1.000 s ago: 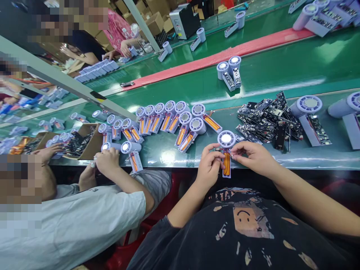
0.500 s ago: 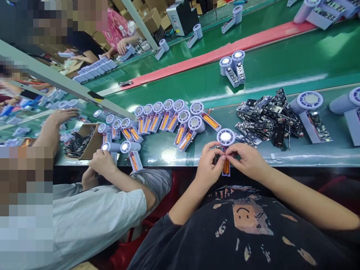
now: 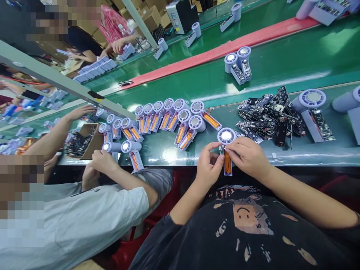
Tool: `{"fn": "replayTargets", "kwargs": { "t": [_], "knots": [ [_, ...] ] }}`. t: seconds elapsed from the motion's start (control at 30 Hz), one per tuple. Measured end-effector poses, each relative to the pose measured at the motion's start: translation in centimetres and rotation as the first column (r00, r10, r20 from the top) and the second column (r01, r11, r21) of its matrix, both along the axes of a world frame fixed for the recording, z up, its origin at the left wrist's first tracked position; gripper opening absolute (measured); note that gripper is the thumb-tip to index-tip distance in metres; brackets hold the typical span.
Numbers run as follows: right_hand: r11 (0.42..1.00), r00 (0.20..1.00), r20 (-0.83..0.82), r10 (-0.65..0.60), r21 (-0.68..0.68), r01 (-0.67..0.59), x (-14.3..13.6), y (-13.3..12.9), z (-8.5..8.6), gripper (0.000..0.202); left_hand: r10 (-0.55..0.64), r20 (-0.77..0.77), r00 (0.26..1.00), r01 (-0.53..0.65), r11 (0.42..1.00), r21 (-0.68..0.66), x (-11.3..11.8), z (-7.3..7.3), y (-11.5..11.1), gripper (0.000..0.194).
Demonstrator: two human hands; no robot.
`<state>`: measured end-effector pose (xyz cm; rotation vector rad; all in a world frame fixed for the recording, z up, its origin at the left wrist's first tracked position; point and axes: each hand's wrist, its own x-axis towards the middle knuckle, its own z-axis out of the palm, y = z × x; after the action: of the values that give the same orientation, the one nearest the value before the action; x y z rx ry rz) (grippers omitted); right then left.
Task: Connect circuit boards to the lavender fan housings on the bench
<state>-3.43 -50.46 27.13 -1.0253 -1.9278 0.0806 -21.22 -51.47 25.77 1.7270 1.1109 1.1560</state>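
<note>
A lavender fan unit (image 3: 226, 136) lies at the table's front edge, its round grille up and its open handle with an orange battery (image 3: 227, 164) pointing toward me. My left hand (image 3: 209, 165) pinches a small, thin part, probably a circuit board seen edge-on, beside the handle's top. My right hand (image 3: 247, 157) has its fingertips pressed together at the handle just below the grille; what they hold is too small to make out. A pile of black circuit boards (image 3: 270, 120) lies beyond my right hand. Several fan units with orange batteries (image 3: 195, 123) stand to the left.
A co-worker's hand (image 3: 105, 161) is at fan units on the left, near a cardboard box (image 3: 94, 144) of boards. Two fan units (image 3: 237, 63) lie on the green belt (image 3: 174, 88). Another fan unit (image 3: 312, 98) stands right of the pile. A metal post crosses the upper left.
My left hand has turned the thin part more edge-on, and my right fingers have shifted slightly, showing more of the battery. The two units on the belt have moved right and away.
</note>
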Motion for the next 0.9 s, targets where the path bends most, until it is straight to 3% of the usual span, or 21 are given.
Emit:
{"fn": "replayTargets", "kwargs": {
  "t": [0.1, 0.2, 0.63, 0.9],
  "knots": [
    [0.999, 0.994, 0.101, -0.030, -0.023, 0.033, 0.1, 0.0, 0.7, 0.023, 0.011, -0.059, 0.998, -0.005, 0.994, 0.111, -0.2, -0.1, 0.2, 0.023],
    [0.998, 0.987, 0.158, -0.031, -0.051, 0.039, 0.1, 0.1, 1.0, 0.026, 0.008, -0.085, 0.996, 0.003, 0.991, 0.137, -0.3, -0.2, 0.2, 0.023],
    [0.993, 0.988, 0.149, 0.035, -0.116, -0.018, 0.4, 0.5, 0.8, 0.024, -0.013, -0.177, 0.984, 0.059, 0.964, 0.258, -0.3, 0.6, 0.6, 0.025],
    [0.998, 0.989, 0.139, 0.052, -0.044, -0.047, 1.2, 0.7, 0.8, 0.024, -0.132, -0.191, 0.973, 0.173, 0.961, 0.216, -1.2, 1.1, 1.2, 0.024]
  ]
}}
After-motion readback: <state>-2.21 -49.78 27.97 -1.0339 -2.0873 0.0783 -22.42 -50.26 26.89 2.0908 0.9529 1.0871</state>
